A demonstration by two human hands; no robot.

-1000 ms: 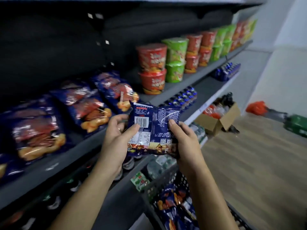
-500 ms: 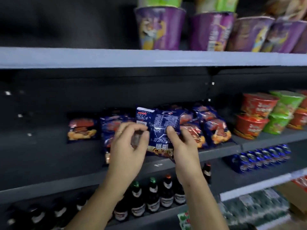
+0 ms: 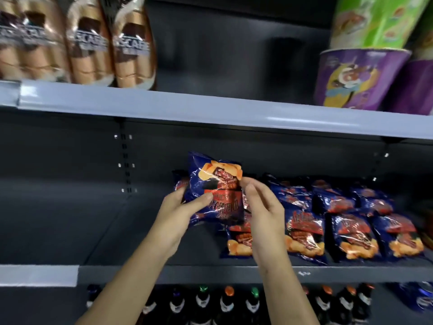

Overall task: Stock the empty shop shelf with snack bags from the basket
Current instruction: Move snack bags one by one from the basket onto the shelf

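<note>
Blue foil snack bag (image 3: 214,191), one, with a crisp picture at its top and a red panel below, is held upright between both hands above the middle shelf (image 3: 112,231). Left hand (image 3: 180,213): grips the bag's left side, thumb laid across the front, fingers curled behind it. Right hand (image 3: 264,215): fingers bent, pinching the bag's right edge between thumb and fingertips. Both forearms rise from the near edge of the view.

Middle shelf, dark grey: the held bag hangs over the left end of the stock. Just beneath the right hand lies one matching bag (image 3: 237,243), flat and partly hidden by the wrist. To its right run the stocked bags (image 3: 351,233), same blue foil, laid flat in a near row and a far row that overlap.

Upper shelf (image 3: 210,109), pale grey front edge: brown bottle packs (image 3: 93,43) at far left, in clear wrap with blurred lettering. At far right stands a purple tub (image 3: 358,78) with a green tub (image 3: 379,19) stacked on it.

Lower shelf: a row of dark glass bottles (image 3: 227,303) with coloured caps, seen only from the neck up. At the right edge is a blue item, too blurred to tell.
</note>
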